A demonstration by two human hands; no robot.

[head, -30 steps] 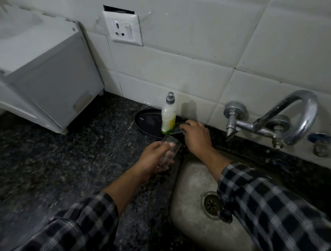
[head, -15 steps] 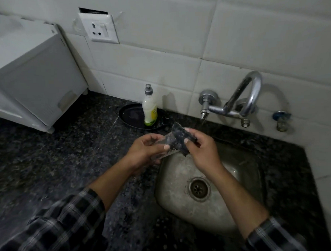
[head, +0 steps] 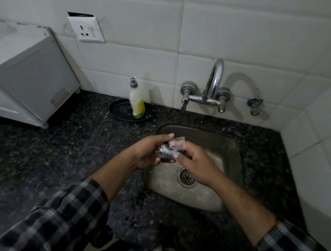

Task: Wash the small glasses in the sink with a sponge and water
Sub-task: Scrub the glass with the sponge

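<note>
A small clear glass (head: 174, 144) lies on its side in my left hand (head: 146, 153), held over the left part of the steel sink (head: 230, 147). My right hand (head: 195, 162) grips a dark sponge (head: 166, 154) that is pushed into the glass, so most of the sponge is hidden. Both hands meet just above the drain (head: 186, 177). The chrome tap (head: 209, 93) stands on the wall behind the sink; I see no water running from it.
A dish soap bottle (head: 136, 102) stands on a black tray (head: 119, 111) left of the tap. A white appliance (head: 30, 75) fills the left counter. The dark granite counter (head: 55, 149) surrounds the sink, and a tiled wall closes the right side.
My right hand took the sponge from the tray by the bottle and brought it to the glass. Both hands moved over the sink, and the sponge now sits inside the glass.
</note>
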